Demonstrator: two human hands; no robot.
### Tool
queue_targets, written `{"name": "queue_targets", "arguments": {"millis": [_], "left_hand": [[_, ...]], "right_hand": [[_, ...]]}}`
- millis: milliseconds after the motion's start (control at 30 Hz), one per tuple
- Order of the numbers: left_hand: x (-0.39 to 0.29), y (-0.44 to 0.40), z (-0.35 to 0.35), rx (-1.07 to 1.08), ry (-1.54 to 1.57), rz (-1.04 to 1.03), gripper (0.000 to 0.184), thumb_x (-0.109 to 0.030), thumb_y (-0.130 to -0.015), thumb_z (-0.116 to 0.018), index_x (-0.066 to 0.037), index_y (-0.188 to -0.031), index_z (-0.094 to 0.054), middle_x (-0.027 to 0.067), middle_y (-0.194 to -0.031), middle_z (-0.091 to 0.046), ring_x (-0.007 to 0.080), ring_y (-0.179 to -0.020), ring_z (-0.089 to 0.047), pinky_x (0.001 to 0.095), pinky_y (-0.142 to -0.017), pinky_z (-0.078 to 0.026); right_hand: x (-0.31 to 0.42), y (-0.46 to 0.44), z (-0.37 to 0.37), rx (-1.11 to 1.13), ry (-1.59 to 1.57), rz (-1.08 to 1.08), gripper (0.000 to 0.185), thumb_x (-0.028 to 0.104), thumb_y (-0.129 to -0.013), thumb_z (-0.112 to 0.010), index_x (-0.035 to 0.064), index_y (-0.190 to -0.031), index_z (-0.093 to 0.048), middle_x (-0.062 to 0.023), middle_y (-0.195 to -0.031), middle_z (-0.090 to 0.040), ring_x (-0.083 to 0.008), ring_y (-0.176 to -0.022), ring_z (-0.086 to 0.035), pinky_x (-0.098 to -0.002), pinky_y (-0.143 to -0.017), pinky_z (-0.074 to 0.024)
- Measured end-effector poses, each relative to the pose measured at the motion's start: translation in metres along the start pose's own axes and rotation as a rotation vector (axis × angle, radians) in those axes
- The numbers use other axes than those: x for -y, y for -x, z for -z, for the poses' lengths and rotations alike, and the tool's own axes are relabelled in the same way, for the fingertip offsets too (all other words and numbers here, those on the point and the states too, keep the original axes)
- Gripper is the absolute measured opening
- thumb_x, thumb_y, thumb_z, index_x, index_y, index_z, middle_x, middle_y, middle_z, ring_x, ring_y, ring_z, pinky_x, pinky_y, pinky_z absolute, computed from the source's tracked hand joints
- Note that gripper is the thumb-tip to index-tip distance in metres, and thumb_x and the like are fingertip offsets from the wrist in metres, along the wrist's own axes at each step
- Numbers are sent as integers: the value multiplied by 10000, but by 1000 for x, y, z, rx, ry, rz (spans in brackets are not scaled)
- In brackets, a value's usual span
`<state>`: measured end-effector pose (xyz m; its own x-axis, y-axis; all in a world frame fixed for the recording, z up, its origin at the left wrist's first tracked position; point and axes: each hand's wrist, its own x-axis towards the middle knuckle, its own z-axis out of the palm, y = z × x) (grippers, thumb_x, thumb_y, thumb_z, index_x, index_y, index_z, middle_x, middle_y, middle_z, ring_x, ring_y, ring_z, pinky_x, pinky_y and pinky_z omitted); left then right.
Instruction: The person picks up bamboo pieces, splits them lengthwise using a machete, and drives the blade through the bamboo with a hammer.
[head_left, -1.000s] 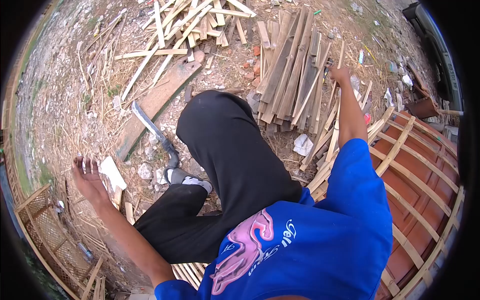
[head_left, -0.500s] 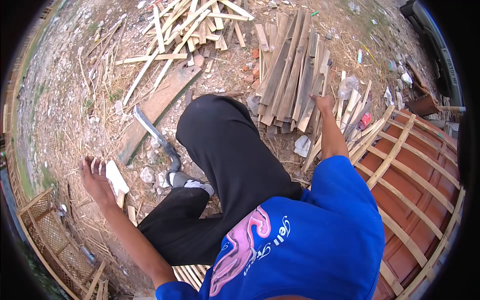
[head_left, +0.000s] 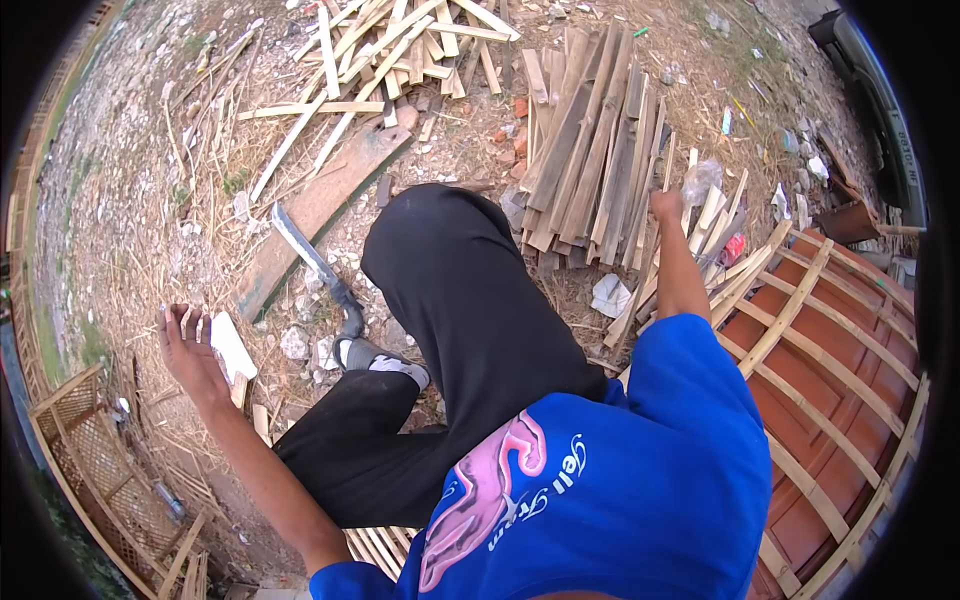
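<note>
My right hand [head_left: 666,206] is closed around a thin wooden slat [head_left: 669,160] at the right edge of a stack of long, weathered slats [head_left: 585,150]. The fingers are partly hidden from above. Out to the left, my left hand [head_left: 192,355] hangs palm up with loosely curled, parted fingers and holds nothing. Beside it lies a flat white piece [head_left: 234,347]. A machete [head_left: 305,252] rests with its blade across a wide board [head_left: 335,190] and its dark handle near my sandalled foot [head_left: 375,360].
A loose heap of pale wood strips [head_left: 390,50] lies ahead. To the right, a slatted wooden frame [head_left: 790,310] covers a reddish-brown panel [head_left: 840,420]. A lattice frame [head_left: 105,460] stands at lower left. Stones, straw and plastic litter are scattered over the ground.
My right hand has moved slightly right, from pointing over the stack to closing on a slat at its edge. My left hand stays about where it was.
</note>
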<state>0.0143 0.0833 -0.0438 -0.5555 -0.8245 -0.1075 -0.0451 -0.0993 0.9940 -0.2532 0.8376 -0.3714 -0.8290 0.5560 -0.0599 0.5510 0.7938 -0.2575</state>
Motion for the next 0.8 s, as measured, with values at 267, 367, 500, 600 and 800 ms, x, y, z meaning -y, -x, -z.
{"name": "queue_targets", "arguments": {"millis": [267,367,500,600,800], "left_hand": [[5,-2,1,25,-1,9,238,-219,-1004,-549,-72,-1192,-538,58,-1083,-585,178,-962,-577,355,-863,-491],[5,-2,1,44,1,-2,229,-218,-999,-558,-72,-1175,-543,60,-1076,-584,177,-953,-580,349,-853,-502],[-1,1,2,17,-9,-18,209,-213,-992,-571,-75,-1148,-552,58,-1052,-585,171,-941,-584,340,-836,-516],[2,0,4,30,22,-7,192,-208,-988,-579,-77,-1127,-565,52,-1036,-591,167,-925,-591,333,-822,-522],[3,1,4,33,1,-13,170,-202,-984,-586,-78,-1101,-582,46,-1021,-595,157,-903,-599,312,-801,-531]], "right_hand": [[93,-25,124,504,-496,-36,776,511,-760,-755,-99,-1207,-581,-207,-1070,-679,-306,-928,-668,-413,-674,-557],[106,-51,127,200,-311,34,933,593,-748,-729,-111,-1315,-500,-238,-1122,-657,-335,-1087,-624,-416,-828,-534],[41,-89,97,225,-186,186,1024,632,-768,-696,-98,-1415,-385,-274,-1116,-653,-344,-1106,-621,-387,-916,-497],[3,-36,76,500,-54,137,1057,648,-767,-685,-116,-1421,-357,-303,-1205,-610,-374,-1165,-591,-382,-1011,-434],[-88,99,-2,249,-101,-7,863,447,-795,-712,-89,-1392,-394,-360,-1345,-482,-435,-1227,-531,-416,-1020,-442]]}}
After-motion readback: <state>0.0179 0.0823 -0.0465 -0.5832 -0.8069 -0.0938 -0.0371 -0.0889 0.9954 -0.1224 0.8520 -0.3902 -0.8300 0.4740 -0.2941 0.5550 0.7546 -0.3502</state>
